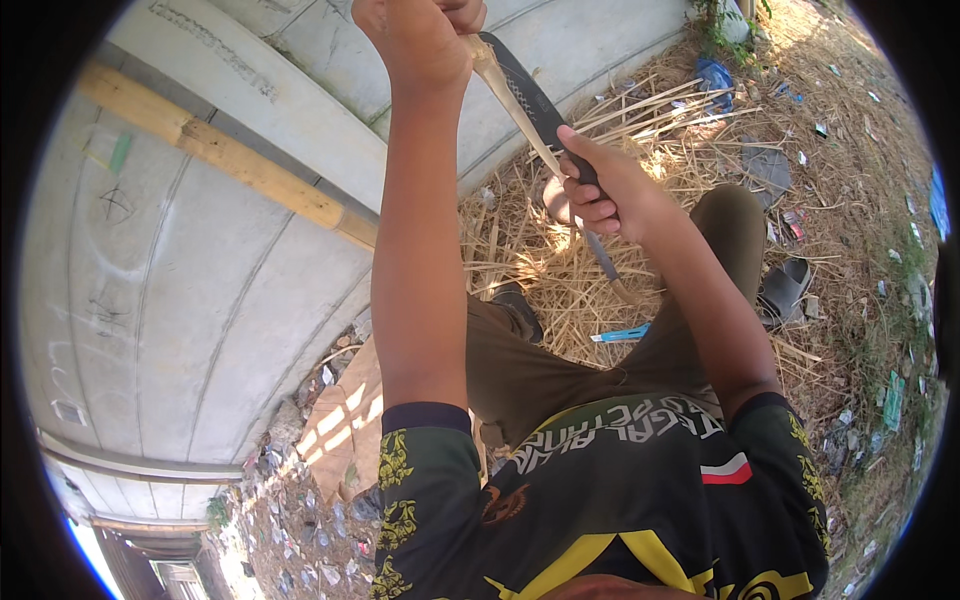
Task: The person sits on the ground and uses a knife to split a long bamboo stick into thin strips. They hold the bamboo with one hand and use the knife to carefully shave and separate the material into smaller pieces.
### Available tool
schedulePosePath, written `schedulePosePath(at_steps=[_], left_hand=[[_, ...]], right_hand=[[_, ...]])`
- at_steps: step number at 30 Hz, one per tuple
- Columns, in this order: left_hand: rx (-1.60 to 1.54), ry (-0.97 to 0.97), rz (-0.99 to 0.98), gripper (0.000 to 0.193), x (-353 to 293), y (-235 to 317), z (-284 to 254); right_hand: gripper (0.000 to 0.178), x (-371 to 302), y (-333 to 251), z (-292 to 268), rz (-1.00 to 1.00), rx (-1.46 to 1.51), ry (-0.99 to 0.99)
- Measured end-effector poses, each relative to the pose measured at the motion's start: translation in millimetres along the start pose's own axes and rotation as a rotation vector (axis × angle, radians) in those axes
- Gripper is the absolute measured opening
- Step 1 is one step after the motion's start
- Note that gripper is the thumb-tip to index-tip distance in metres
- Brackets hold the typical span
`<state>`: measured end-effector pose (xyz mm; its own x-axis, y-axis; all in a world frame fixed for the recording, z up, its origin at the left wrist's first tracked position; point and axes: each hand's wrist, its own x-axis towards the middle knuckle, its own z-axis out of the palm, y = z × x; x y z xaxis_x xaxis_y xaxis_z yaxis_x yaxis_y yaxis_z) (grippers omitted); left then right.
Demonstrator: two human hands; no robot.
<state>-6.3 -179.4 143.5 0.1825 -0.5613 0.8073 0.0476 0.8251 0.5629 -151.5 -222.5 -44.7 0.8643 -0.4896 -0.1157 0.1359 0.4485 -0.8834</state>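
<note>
My left hand [425, 40] is raised at the top edge, its fingers closed round the upper end of a pale bamboo strip [510, 100]. The strip slants down to the right toward my other hand. My right hand [615, 195] grips the dark handle of a machete [530, 90], thumb laid along it. Its broad black blade points up and left, close beside the strip; whether the two touch I cannot tell. A narrow grey piece [602, 257] with a curved brownish tip juts out below my right hand. My fingers hide what it joins.
Straw-like shavings [560, 275] and longer strips [670, 115] litter the ground between my legs and beyond. A blue flat object [620, 333] lies near my thigh, a dark sandal [785, 287] at right. On the left stand a grey panel wall [200, 290] and a bamboo pole [225, 150].
</note>
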Motion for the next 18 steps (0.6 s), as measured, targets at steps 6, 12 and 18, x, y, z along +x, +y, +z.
schedulePosePath(at_steps=[6,12,18], left_hand=[[0.053,0.056,-0.005,0.051,-12.4,-2.5,27.4],[0.071,0.02,0.022,0.05,3.6,-3.9,-0.7],[-0.033,-0.015,-0.029,0.05,0.3,2.8,-28.7]], right_hand=[[0.054,28.2,21.4,49.9,-0.56,-0.633,0.576],[0.057,84.8,67.5,-2.2,-0.5,-0.887,0.665],[0.055,36.6,13.1,45.0,-0.17,-0.566,0.436]])
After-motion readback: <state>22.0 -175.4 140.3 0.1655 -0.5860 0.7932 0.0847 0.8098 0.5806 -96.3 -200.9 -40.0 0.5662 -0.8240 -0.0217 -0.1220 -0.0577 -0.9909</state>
